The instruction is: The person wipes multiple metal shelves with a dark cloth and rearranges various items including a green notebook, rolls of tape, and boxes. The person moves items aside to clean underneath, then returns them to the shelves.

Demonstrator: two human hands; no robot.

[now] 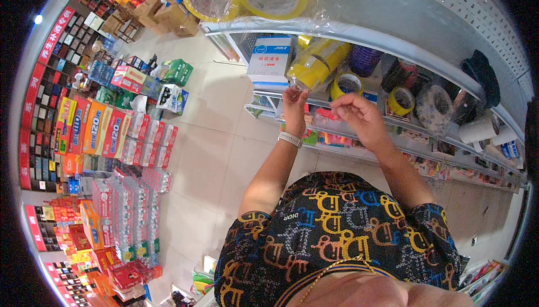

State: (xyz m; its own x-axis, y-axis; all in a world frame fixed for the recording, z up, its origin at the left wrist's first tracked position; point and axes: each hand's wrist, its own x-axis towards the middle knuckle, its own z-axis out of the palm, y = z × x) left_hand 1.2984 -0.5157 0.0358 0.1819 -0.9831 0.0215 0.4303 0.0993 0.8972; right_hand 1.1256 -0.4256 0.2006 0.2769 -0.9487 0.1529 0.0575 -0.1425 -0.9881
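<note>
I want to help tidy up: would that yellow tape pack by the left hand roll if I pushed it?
The yellow tape pack might roll, since its sides look round. Its shiny clear wrap could feel slippery. It probably won't flop much, as its rolls sit end to end.

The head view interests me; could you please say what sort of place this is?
It looks like a shop, perhaps a general store: round yellow tape rolls sit on white metal shelving, and tall orange rectangular boxes stand beside stacked red-and-white packs to the left.
</note>
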